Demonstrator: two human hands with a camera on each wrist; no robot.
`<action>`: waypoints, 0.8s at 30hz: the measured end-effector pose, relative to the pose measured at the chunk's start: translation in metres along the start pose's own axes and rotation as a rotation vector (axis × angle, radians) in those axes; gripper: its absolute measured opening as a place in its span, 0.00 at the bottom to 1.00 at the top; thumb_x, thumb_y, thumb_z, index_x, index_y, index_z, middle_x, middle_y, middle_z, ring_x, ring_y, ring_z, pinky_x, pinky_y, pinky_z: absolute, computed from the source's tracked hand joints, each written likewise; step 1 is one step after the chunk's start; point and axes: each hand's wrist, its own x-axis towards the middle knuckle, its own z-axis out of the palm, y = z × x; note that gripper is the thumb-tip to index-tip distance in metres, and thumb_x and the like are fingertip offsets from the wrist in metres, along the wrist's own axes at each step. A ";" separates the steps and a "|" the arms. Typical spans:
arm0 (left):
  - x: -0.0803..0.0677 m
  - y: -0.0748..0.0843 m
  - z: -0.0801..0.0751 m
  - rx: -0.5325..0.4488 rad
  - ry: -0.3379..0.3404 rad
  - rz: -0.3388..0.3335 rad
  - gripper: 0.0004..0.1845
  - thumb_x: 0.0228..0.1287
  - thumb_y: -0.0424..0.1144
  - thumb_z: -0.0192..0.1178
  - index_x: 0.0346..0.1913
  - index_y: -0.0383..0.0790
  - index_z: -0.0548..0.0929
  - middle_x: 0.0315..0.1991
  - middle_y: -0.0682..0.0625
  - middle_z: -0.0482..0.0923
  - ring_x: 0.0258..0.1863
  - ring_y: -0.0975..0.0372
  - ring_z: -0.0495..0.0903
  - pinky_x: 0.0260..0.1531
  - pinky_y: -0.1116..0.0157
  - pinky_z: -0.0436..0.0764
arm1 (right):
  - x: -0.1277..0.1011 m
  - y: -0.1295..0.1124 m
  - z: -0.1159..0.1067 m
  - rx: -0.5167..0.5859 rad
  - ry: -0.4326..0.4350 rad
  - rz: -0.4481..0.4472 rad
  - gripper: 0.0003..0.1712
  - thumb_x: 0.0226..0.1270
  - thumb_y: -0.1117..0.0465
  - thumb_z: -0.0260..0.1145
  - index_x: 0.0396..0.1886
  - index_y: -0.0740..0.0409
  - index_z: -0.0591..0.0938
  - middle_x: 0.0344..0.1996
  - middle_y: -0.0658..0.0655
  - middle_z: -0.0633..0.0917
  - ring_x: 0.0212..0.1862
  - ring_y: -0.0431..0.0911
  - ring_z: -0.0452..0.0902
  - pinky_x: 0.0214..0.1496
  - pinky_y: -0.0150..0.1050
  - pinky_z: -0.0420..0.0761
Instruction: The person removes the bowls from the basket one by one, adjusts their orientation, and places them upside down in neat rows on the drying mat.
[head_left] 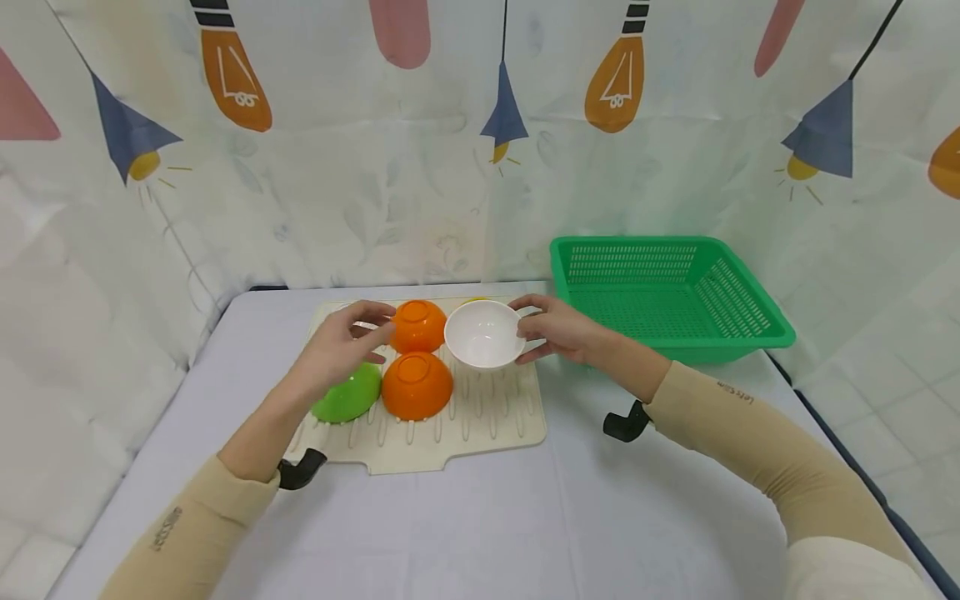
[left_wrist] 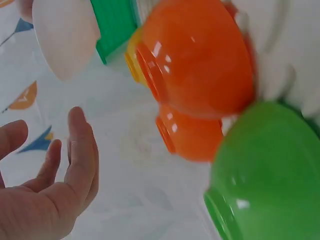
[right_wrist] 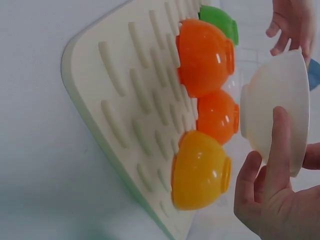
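Your right hand (head_left: 564, 329) pinches white bowl (head_left: 484, 334) by rim, thumb + fingers curled on it; bowl is lifted, tilted, over back of drying mat (head_left: 495, 417). Your left hand (head_left: 341, 346) is open, fingers relaxed, holds nothing, just beside rear orange bowl (head_left: 417, 325). Front orange bowl (head_left: 417, 385), green bowl (head_left: 348, 394), yellow bowl (right_wrist: 200, 170) lie upside down on mat. Green basket (head_left: 667, 292) stands to right.

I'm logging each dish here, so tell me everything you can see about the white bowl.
The white bowl is small, round and plain, seemingly smooth plastic, and looks empty. It is lifted off the ridged cream drying mat and tilted so its opening faces the head camera. The right hand grips its rim, thumb on the outer wall in the right wrist view. The left hand is apart from it.
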 end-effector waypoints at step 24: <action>0.025 0.006 0.059 -0.758 -0.310 -0.249 0.27 0.83 0.41 0.48 0.76 0.34 0.57 0.65 0.32 0.67 0.52 0.44 0.83 0.55 0.50 0.81 | -0.010 0.004 0.005 0.050 -0.039 0.004 0.32 0.65 0.70 0.58 0.70 0.60 0.68 0.59 0.65 0.76 0.50 0.55 0.79 0.48 0.52 0.87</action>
